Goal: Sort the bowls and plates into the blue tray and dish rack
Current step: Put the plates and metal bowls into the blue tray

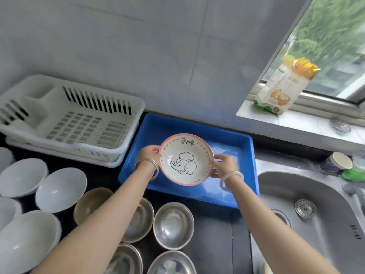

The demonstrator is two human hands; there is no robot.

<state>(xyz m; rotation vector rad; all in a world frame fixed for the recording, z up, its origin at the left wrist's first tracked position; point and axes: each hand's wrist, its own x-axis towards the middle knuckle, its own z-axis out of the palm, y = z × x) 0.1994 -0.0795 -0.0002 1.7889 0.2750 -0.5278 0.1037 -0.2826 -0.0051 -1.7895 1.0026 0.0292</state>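
A pink-rimmed bowl with an elephant drawing [185,159] is held over the blue tray [233,143], tilted so its inside faces me. My left hand [150,154] grips its left rim and my right hand [224,165] grips its right rim. The white dish rack [79,107] stands to the left of the tray with nothing in it. On the dark counter in front lie several white bowls [61,189], a brown bowl [89,202] and several steel bowls [173,225].
A steel sink [316,214] with a drain strainer lies to the right of the tray. A flour bag [284,86] stands on the window sill. Cups and a green item [335,165] sit behind the sink.
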